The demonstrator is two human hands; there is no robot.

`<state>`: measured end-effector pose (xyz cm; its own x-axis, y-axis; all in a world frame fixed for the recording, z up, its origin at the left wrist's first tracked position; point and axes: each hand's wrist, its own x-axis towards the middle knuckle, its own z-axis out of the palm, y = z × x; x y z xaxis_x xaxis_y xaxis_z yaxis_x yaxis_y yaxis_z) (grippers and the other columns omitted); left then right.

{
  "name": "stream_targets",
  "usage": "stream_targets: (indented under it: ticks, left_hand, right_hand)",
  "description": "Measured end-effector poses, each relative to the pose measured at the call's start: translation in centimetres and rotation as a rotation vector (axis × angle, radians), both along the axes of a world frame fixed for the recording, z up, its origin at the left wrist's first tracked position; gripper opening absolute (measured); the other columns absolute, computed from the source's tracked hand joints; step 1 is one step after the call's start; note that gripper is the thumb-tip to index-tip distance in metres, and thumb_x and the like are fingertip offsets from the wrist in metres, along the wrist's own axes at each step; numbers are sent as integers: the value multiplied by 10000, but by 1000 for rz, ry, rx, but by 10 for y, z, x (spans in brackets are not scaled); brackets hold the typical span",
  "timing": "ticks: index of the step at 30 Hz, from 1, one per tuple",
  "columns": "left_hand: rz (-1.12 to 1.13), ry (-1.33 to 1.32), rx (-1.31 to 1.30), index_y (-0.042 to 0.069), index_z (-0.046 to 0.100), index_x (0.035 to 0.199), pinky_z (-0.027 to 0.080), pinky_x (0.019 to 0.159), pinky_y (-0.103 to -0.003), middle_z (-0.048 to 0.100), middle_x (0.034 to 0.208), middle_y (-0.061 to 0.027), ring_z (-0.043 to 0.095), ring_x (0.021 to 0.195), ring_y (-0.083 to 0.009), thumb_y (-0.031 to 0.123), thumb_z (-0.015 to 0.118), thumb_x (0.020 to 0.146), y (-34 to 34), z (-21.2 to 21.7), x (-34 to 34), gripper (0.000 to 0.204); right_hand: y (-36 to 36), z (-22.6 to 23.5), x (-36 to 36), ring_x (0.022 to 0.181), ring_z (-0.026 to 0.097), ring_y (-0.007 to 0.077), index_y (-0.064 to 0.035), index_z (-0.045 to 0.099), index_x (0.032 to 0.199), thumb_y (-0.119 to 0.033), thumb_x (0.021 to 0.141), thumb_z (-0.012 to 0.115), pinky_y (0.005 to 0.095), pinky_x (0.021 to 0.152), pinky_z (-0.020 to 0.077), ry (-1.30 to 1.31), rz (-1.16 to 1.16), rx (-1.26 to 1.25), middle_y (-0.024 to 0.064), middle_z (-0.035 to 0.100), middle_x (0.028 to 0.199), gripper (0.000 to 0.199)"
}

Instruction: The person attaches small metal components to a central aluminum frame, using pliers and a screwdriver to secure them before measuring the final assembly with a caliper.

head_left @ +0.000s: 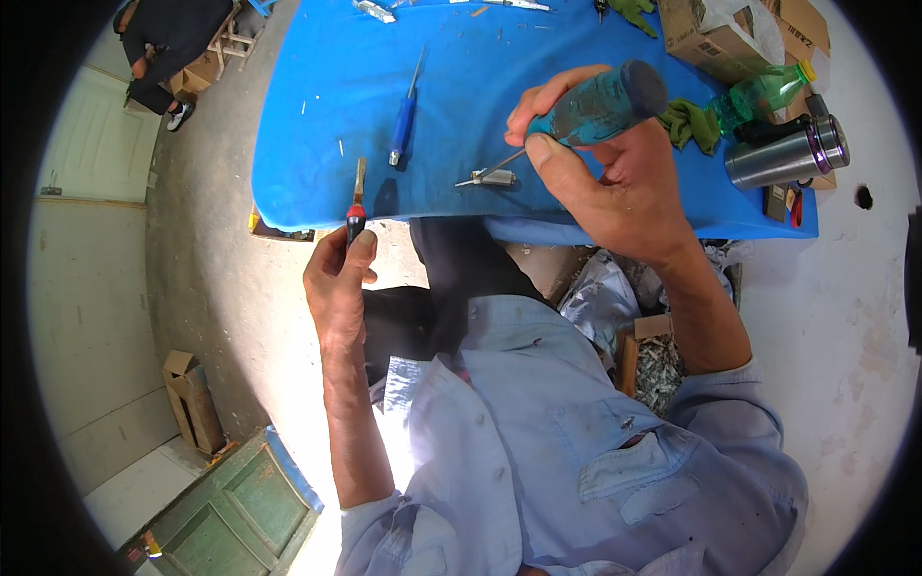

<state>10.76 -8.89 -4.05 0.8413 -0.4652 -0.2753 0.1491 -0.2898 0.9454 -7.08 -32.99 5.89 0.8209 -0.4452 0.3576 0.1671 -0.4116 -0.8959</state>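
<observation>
My left hand (338, 283) is closed around the red and black handle of a flat-bladed tool (360, 182), its blade pointing up just off the near edge of the table. In my right hand (615, 187) is a screwdriver (591, 104) with a worn teal handle and a dark end cap. Its thin shaft slants down to the left, and the tip is at a small silvery metal part (497, 178) lying near the table's front edge. Whether tip and part touch, I cannot tell. Between and beyond my hands lies a blue-handled screwdriver (403, 125).
A blue cloth covers the table (317, 125). At its right stand a steel flask (788, 156), a green bottle (768, 94), green gloves (690, 123) and cardboard boxes (715, 43). A box of metal bits (658, 370) sits below. Another person (168, 43) sits at far left.
</observation>
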Motion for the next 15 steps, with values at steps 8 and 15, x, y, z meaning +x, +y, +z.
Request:
stream_targets:
  ticks: [8,15]
  left_hand:
    - [14,-14,24,-84,674,1256,494,725,-285,689,974,-101,653,913,-160,416,815,877,6,1,-5,643]
    - [17,-1,-1,-68,691,1225,497,714,-273,698,963,-91,660,890,-147,406,817,885,11,-3,-5,597]
  right_hand:
    - [1,-5,3,1067,678,177,-40,559,1204,106,964,608,346,946,561,-14,-4,28,111,691,1121,285]
    - [1,-6,7,1050,706,188,-38,582,1188,79,976,633,338,916,581,-17,-48,22,108,700,1118,248]
